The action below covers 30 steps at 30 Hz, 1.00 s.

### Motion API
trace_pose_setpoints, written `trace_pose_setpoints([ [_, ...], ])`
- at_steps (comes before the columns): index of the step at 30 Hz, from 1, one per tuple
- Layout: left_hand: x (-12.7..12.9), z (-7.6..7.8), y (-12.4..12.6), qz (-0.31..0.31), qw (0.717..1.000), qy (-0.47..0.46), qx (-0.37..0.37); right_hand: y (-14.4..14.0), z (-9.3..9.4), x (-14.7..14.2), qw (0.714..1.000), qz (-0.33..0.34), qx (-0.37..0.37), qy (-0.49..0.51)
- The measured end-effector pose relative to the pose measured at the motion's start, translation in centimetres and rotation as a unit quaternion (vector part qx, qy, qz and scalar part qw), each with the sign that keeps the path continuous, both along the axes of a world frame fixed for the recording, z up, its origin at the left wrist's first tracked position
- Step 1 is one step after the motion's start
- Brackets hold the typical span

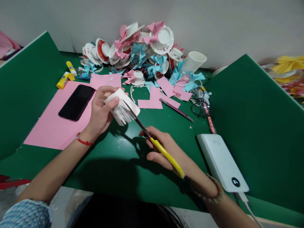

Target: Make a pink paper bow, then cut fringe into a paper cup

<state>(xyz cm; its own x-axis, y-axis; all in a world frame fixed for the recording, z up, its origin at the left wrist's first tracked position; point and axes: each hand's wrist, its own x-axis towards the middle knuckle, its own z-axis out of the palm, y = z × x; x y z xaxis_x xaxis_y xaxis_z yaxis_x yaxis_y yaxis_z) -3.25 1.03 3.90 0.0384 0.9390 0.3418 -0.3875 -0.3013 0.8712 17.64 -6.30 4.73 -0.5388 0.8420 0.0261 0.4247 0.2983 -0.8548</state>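
My left hand (101, 109) holds a white paper cup (122, 106) on its side above the green table; the cup's wall is cut into strips that fan out at its lower edge. My right hand (163, 150) grips yellow-handled scissors (156, 145), whose blades reach up into the cup's rim. A red string bracelet circles my left wrist and a beaded one my right.
A black phone (77, 102) lies on a pink paper sheet (53, 126) at left, with two glue sticks (66, 76) behind. A heap of cut cups and pink and blue paper (140, 50) fills the back. Glasses (199, 103), a white power bank (222, 161), green dividers both sides.
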Motion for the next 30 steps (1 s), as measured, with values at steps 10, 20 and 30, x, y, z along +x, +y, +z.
trace_pose_setpoints([
  [10, -0.02, 0.98, -0.21, 0.017, 1.0, -0.011, -0.01, 0.16, 0.0, 0.4, 0.999, 0.036, -0.024, 0.009],
  [20, -0.17, 0.33, -0.17, -0.012, 1.0, 0.005, -0.009, 0.07, 0.2, 0.25, 0.999, 0.03, -0.021, 0.012],
  [30, -0.1, 0.22, -0.21, -0.021, 1.0, -0.001, 0.002, 0.12, 0.06, 0.14, 0.999, 0.032, -0.023, 0.013],
])
